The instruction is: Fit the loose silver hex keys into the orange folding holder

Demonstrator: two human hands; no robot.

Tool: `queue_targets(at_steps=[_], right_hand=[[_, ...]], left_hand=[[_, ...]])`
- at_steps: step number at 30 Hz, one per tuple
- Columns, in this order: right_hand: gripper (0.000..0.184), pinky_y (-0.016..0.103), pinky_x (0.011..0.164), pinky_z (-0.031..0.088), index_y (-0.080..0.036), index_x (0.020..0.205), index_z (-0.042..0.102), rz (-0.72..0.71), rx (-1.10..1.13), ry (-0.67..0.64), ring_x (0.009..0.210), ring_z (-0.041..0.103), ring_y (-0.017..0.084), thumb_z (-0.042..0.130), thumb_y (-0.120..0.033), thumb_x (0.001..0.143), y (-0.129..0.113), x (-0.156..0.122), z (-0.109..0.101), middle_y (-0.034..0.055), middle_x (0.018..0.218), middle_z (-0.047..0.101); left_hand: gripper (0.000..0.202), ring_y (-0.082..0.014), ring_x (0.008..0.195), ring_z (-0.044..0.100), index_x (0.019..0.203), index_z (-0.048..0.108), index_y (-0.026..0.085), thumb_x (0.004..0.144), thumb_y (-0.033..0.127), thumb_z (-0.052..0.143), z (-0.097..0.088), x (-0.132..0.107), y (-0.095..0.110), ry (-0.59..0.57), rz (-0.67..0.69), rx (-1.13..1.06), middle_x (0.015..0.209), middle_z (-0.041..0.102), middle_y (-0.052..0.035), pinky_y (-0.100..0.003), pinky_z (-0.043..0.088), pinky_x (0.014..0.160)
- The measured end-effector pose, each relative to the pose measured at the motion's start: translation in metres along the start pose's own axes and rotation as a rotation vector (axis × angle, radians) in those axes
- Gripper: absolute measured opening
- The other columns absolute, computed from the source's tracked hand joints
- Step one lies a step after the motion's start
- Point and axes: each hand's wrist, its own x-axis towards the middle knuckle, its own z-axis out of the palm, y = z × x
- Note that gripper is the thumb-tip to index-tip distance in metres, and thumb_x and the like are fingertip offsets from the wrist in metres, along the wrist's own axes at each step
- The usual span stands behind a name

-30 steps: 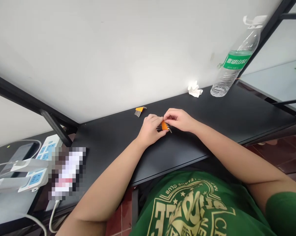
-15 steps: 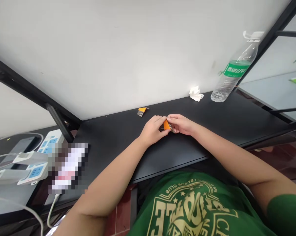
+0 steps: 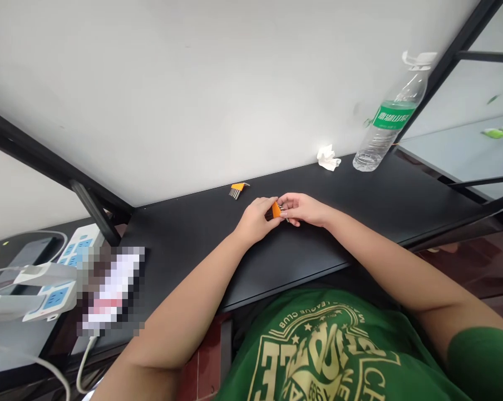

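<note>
left grip and right grip meet at the middle of the bench, fingertips nearly touching. between them is the key set: a small orange holder with dark metal keys bunched in it. left grip is closed on it, fingers curled over the dark key end from the left, thumb side up. right grip is closed on it too, pinching the orange end from the right with thumb and forefingers, other fingers tucked under. the set sits just above the bench top or on it, cannot tell which, hands hide the underside. how many keys, too small to tell. both forearms lie across the near edge of the bench, wrists low.

second set, same orange holder with silvery keys fanned out, lies flat on the bench behind my left grip, near the wall, apart from both hands.

crumpled tissue lies at the back edge against the wall, right of the hands, well apart. bottle, clear plastic, green label, white cap, stands just right of the tissue at the far right back, beside a black frame post.

far left, off the bench: white power strip with blue sockets, white plugs and cables on it. a pixelated patch covers something at the left end of the bench, cannot tell what. my green shirt with pale print fills the bottom.
</note>
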Motion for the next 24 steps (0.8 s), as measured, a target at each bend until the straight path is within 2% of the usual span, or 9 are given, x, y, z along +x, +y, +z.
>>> queue_targets(at_steps=[6,10,12,15,17,20,22,24], right_hand=[[0.037,0.023,0.047,0.045,-0.018,0.111,0.066,-0.005,-0.076,0.081,0.053,0.054,0.010,0.084,-0.035,0.083,0.000,0.002,0.005,-0.0035,0.069,0.061],[0.044,0.024,0.050,0.047,-0.021,0.124,0.064,-0.033,-0.237,0.158,0.054,0.056,0.011,0.080,-0.030,0.084,0.003,0.005,-0.001,-0.0042,0.072,0.062],[0.048,0.025,0.052,0.048,-0.021,0.130,0.061,-0.042,-0.297,0.227,0.055,0.057,0.011,0.078,-0.029,0.085,0.005,0.009,-0.008,-0.0036,0.075,0.064],[0.045,0.025,0.054,0.047,-0.020,0.132,0.060,-0.014,-0.429,0.345,0.054,0.057,0.011,0.073,-0.031,0.091,0.005,0.016,-0.020,-0.0025,0.075,0.067],[0.041,0.026,0.055,0.048,-0.020,0.132,0.062,0.022,-0.558,0.411,0.053,0.058,0.012,0.069,-0.033,0.094,0.004,0.020,-0.027,-0.0014,0.076,0.069],[0.045,0.029,0.060,0.051,-0.021,0.138,0.061,0.041,-0.729,0.500,0.061,0.064,0.015,0.067,-0.035,0.095,0.000,0.025,-0.035,0.0028,0.088,0.074],[0.051,0.031,0.071,0.054,-0.020,0.142,0.060,0.035,-0.832,0.549,0.080,0.070,0.020,0.067,-0.036,0.095,-0.001,0.024,-0.038,0.0076,0.103,0.075],[0.051,0.034,0.083,0.055,-0.019,0.142,0.061,0.035,-0.930,0.584,0.101,0.070,0.026,0.068,-0.036,0.094,0.001,0.022,-0.041,0.0116,0.117,0.073]], left_hand=[[0.051,-0.0228,0.101,0.071,0.135,0.066,0.020,0.087,0.033,0.080,0.007,0.003,-0.010,-0.005,-0.045,-0.034,0.116,0.076,-0.0086,-0.038,0.059,0.094],[0.061,-0.0278,0.125,0.065,0.142,0.061,0.020,0.085,0.031,0.081,0.007,0.005,-0.014,-0.025,-0.039,-0.014,0.136,0.069,-0.0117,-0.044,0.053,0.110],[0.059,-0.0291,0.131,0.062,0.141,0.061,0.022,0.086,0.031,0.080,0.003,0.009,-0.018,0.042,-0.081,0.010,0.141,0.067,-0.0118,-0.046,0.051,0.114],[0.043,-0.0279,0.121,0.067,0.132,0.066,0.022,0.092,0.033,0.071,-0.007,0.019,-0.029,0.200,-0.259,0.053,0.131,0.071,-0.0108,-0.045,0.055,0.107],[0.036,-0.0277,0.117,0.067,0.127,0.068,0.020,0.094,0.034,0.066,-0.017,0.029,-0.039,0.225,-0.359,0.114,0.127,0.072,-0.0109,-0.044,0.054,0.106],[0.045,-0.0335,0.131,0.059,0.133,0.065,0.018,0.093,0.038,0.064,-0.032,0.044,-0.059,0.140,-0.439,0.301,0.138,0.065,-0.0148,-0.046,0.048,0.112],[0.054,-0.0388,0.132,0.056,0.140,0.060,0.015,0.094,0.044,0.062,-0.039,0.051,-0.070,0.047,-0.537,0.437,0.141,0.061,-0.0197,-0.049,0.048,0.108],[0.056,-0.0415,0.126,0.058,0.139,0.061,0.015,0.096,0.050,0.058,-0.041,0.054,-0.078,-0.083,-0.603,0.527,0.135,0.064,-0.0216,-0.051,0.050,0.100]])
